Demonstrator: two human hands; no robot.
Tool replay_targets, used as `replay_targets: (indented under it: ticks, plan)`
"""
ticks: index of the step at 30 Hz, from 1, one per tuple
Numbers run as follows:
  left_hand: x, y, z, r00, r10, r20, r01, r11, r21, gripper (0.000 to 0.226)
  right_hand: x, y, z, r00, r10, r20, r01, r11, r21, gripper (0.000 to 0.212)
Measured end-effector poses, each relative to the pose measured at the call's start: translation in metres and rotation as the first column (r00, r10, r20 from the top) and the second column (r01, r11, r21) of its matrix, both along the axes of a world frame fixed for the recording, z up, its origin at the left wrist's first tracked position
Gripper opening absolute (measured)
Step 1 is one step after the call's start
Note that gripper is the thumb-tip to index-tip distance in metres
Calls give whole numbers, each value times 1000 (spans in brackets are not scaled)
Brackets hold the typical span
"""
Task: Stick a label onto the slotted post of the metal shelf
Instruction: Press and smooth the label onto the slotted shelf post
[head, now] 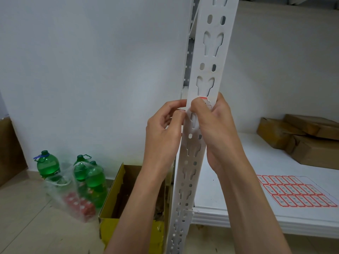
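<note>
On the floor at the left stand green bottles (48, 166) and a yellow box (113, 197). Our left hand (163, 132) curls at the left edge of the slotted post (207, 70), fingertips pinched there; on what, we cannot tell. The post runs upright between our hands. The label (206, 100) lies on its front face, partly under our right hand (212, 123), the nearer one, whose thumb presses it down. The label sheet (293, 191) rests near the shelf's (256, 215) front edge.
</note>
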State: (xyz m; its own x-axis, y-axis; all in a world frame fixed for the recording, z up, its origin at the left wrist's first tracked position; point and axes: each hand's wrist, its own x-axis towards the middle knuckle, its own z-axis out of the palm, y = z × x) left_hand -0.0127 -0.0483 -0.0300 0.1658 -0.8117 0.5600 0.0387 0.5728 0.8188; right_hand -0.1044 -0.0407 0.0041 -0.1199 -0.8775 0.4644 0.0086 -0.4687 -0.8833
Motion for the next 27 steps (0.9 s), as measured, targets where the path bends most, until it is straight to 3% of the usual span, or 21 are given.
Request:
replay_targets:
  ticks: [27]
  plan:
    - [-1, -1, -2, 1000, 5, -7, -5, 1000, 7, 25, 2, 5, 4, 1000, 0, 22, -1, 999, 49, 16]
